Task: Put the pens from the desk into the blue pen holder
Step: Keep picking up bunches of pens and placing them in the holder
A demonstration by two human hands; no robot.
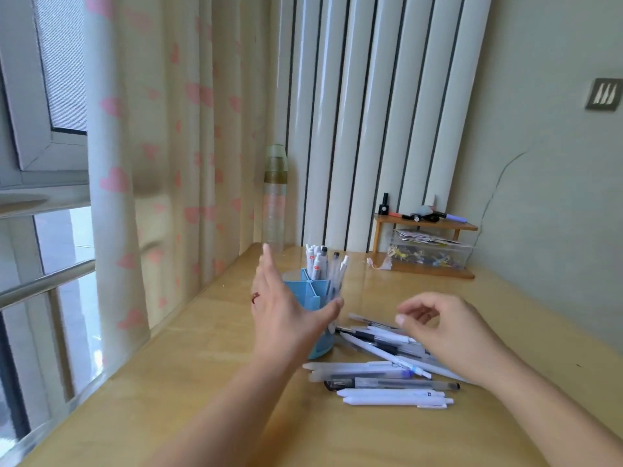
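The blue pen holder [308, 293] stands on the wooden desk [209, 382], divided into compartments, with several white and clear pens [320, 264] upright in its far side. My left hand [283, 308] is spread beside the holder's left and front, fingers straight, thumb across its front; whether it touches the holder I cannot tell. Several loose pens [387, 375] lie in a pile just right of the holder. My right hand [445, 335] hovers over the pile with loosely curled fingers and holds nothing.
A clear tall bottle [274, 203] stands behind the holder by the curtain [161, 170]. A small wooden shelf [426, 244] with small items and a clear box sits at the back right. The desk's left edge runs along the window.
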